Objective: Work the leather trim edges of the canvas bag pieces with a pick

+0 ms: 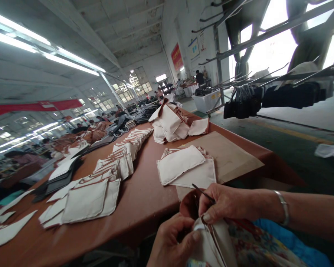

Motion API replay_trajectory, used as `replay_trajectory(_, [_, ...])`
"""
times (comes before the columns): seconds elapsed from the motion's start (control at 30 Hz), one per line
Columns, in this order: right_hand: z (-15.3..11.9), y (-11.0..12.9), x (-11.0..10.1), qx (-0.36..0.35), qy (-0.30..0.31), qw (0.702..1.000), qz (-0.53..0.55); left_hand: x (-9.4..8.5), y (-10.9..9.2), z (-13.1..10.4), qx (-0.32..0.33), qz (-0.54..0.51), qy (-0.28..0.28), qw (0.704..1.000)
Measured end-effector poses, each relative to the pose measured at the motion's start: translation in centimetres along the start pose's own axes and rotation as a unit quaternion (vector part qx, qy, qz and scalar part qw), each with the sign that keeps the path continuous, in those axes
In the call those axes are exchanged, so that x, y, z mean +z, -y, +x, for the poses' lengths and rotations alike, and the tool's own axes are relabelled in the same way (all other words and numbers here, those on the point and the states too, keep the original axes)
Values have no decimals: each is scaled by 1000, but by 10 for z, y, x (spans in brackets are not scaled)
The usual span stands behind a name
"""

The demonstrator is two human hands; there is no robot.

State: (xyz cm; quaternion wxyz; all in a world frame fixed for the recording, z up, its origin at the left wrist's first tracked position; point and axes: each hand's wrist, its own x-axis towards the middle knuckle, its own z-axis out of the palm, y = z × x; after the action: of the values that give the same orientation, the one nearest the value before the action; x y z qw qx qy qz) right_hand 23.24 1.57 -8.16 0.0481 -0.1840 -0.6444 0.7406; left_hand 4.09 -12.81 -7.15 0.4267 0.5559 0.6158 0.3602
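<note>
At the lower right, just off the table edge, my left hand (172,237) is closed on a cream fabric pouch piece (207,243) with brown trim, thumb on top and fingers behind. My right hand (225,204) pinches at the upper edge of the same piece, beside my left thumb. A thin dark tool (202,191) sticks out from between its fingers; its working end is hidden, so I cannot tell its kind. Part of the brown trim (188,204) curls up behind the fingers. Beyond the hands, a small stack of cream pieces (183,165) lies on the table.
Across the brown-covered table (144,185) runs a long overlapping row of cream pieces (86,200). Behind are a heap of cream pieces (169,122) and a brown paper sheet (225,152). A metal rack (219,55) with dark bags (242,102) stands right. A person (199,77) is far back.
</note>
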Motion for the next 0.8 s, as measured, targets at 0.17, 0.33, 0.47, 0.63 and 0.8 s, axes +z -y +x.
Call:
replay_trajectory(0.17, [0,1,1,9,11,999,34,1,8,1,-65,-176,39,981])
replay_trajectory(0.33, [2,-2,0,1,19,999,32,6,4,2,-97,-180,14,979])
replay_trajectory(0.47, [3,-2,2,3,21,999,43,11,2,4,-114,-147,-24,982])
replay_trajectory(0.63, [2,0,4,12,22,999,41,14,8,4,-114,-193,-28,974])
replay_trajectory(0.8, [3,1,5,30,50,995,84,15,15,3,-106,-399,34,910])
